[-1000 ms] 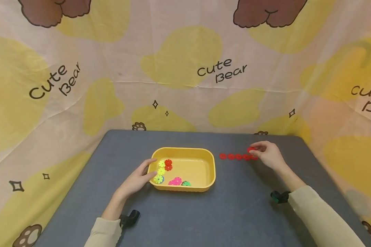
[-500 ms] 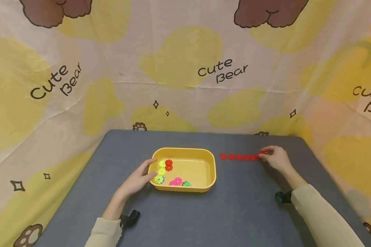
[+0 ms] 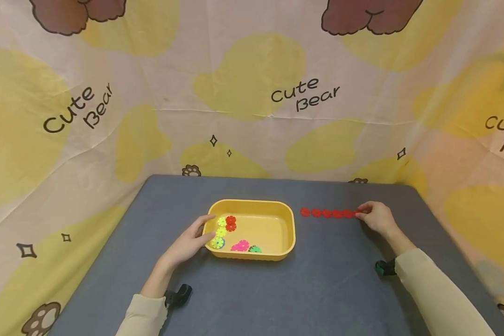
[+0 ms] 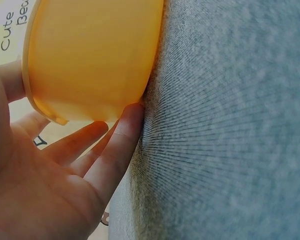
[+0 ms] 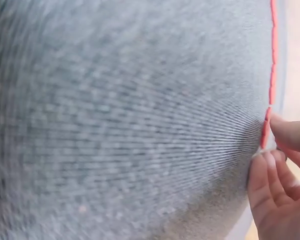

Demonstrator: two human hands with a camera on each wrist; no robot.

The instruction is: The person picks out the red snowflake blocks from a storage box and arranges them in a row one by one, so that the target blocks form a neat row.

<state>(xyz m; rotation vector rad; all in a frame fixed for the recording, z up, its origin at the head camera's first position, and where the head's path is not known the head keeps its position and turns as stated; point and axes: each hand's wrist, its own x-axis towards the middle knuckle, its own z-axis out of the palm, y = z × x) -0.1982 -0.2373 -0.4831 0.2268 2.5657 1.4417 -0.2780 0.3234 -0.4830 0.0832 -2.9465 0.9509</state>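
Observation:
My left hand (image 3: 187, 241) holds the left end of a yellow plastic basin (image 3: 252, 256), thumb and one finger over the rim. In the left wrist view, the other fingers lie along the outside of the basin wall (image 4: 95, 55), low by the table. Right of the basin, a straight row of red flower-shaped discs (image 3: 326, 213) lies flat. At the row's right end my right hand (image 3: 377, 217) pinches another red disc (image 5: 264, 131), mostly hidden by the fingers in the head view. The right wrist view shows it edge-on, down at the tabletop, in line with the others.
Inside the basin lie yellow discs (image 3: 220, 231), two red discs (image 3: 231, 226), pink discs (image 3: 242, 245), a green disc (image 3: 255, 249) and a partly covered blue one. The grey table (image 3: 277, 298) ends at a printed cloth backdrop (image 3: 243, 93).
My right hand has moved right and down with the red disc, from above the row to its right end. The left hand stays on the basin.

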